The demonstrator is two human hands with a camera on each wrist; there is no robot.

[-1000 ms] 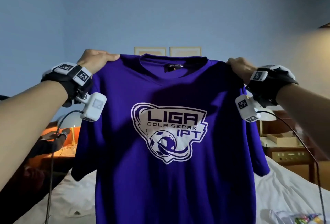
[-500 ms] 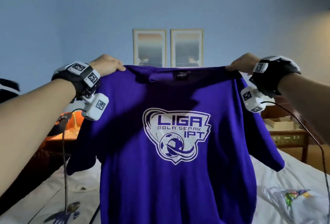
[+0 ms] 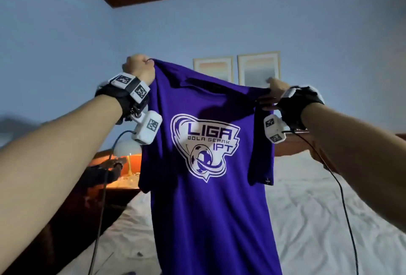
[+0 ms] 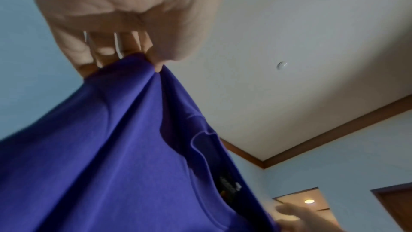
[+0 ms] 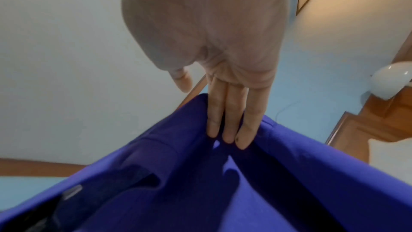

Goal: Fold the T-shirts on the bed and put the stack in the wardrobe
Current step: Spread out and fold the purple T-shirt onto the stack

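Purple jersey T-shirt (image 3: 208,198) with white football crest hangs above the white-sheeted bed (image 3: 312,204), left hand (image 3: 140,68) fisted on its ten o'clock shoulder, right hand (image 3: 277,87) flat-fingered at two o'clock, grip unclear.

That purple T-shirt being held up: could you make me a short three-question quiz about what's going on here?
1. True or false: the purple T-shirt lies flat on the bed.
2. Which hand is raised higher? A) left hand B) right hand
3. Fill in: the biggest word printed on the shirt's white logo is ____.

Key: 1. False, it hangs in the air, held at both shoulders. 2. A. 3. LIGA.
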